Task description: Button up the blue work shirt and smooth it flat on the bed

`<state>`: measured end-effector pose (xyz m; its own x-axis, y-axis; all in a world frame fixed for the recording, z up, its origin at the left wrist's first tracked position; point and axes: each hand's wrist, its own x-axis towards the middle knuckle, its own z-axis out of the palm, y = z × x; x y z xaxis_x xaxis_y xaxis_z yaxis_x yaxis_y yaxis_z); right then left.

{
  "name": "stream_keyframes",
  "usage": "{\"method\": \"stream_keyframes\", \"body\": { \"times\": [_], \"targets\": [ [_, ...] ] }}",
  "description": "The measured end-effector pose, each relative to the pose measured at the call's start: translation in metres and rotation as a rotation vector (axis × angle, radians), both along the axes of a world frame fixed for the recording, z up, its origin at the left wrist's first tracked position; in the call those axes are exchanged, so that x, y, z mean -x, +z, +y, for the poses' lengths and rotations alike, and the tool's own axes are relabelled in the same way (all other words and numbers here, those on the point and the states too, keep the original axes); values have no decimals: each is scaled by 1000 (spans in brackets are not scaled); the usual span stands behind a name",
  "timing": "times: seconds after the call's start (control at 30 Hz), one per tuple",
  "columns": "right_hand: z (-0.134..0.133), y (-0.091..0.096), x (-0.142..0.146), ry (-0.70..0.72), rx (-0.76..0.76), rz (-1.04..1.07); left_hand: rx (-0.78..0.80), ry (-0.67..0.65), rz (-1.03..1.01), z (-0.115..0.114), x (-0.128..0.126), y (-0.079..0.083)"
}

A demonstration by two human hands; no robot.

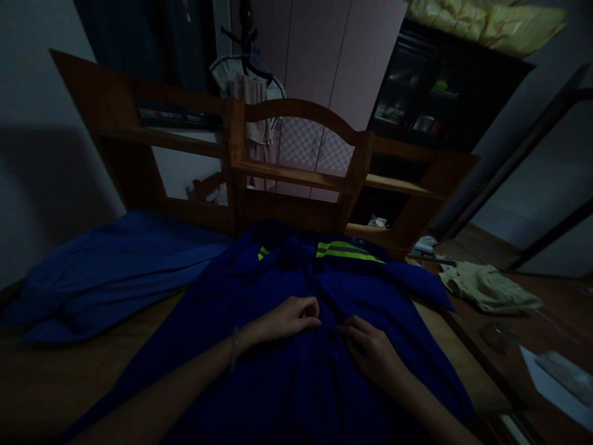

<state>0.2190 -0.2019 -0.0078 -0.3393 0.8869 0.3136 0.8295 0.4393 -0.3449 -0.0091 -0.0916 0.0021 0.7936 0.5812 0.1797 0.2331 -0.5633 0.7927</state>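
A dark blue work jacket with yellow-green reflective strips lies spread out in front of me, its collar end toward the wooden headboard. My left hand rests on the middle of its front, fingers curled in and thumb against them, at the cloth by the centre line. Just to the right, my right hand pinches the fabric along the same front line, fingertips pressed together. A small gap separates the two hands. Dim light hides the fastening between them and the lower end of the jacket.
Blue cloth lies bunched at the left on the wooden bed surface. The wooden headboard with shelves stands behind. At the right, a lower brown surface holds a pale folded cloth, a glass and a white sheet.
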Motion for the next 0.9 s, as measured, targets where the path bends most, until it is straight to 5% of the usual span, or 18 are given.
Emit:
{"method": "stream_keyframes", "body": {
  "times": [0.17, 0.37, 0.67, 0.9],
  "targets": [
    [-2, -5, -1, 13, -65, -47, 206, 57, -100, -1, -8, 5],
    [-5, -4, 0, -2, -103, -103, 342, 271, -466, -5, -25, 19],
    [-2, -9, -4, 6, -131, -59, 437, 231, -432, 10, -23, -25],
    [-7, -2, 9, 13, -36, -12, 473, 180, -455, 9, -20, -25]
  ]
}}
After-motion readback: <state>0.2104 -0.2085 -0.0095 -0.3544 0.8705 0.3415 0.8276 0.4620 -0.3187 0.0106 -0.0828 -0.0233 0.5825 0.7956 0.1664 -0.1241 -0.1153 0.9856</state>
